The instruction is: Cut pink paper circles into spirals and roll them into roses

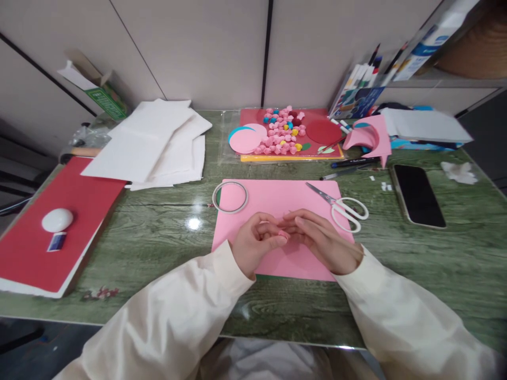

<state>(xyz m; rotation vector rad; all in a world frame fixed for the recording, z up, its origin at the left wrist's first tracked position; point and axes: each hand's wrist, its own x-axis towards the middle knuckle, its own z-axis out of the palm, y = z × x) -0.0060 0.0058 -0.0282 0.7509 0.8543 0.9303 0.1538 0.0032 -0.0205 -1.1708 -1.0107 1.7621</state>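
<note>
Over a pink sheet of paper (273, 198), my left hand (255, 240) pinches a small rolled piece of pink paper (283, 234) between thumb and fingers. My right hand (317, 237) is close beside it, fingers stretched toward the left fingertips; whether they touch the pink piece is partly hidden. White-handled scissors (348, 211) lie on the sheet's right edge, blades pointing up and left. A roll of tape (214, 198) rests flat on the upper left corner of the sheet.
Behind the sheet, many pink paper rolls (277, 142) lie on a red folder (317, 119). White papers (146, 137) and a red board (91, 211) are at left. A phone (419, 195), pens (350, 162) and a cut pink scrap (378, 134) are at right.
</note>
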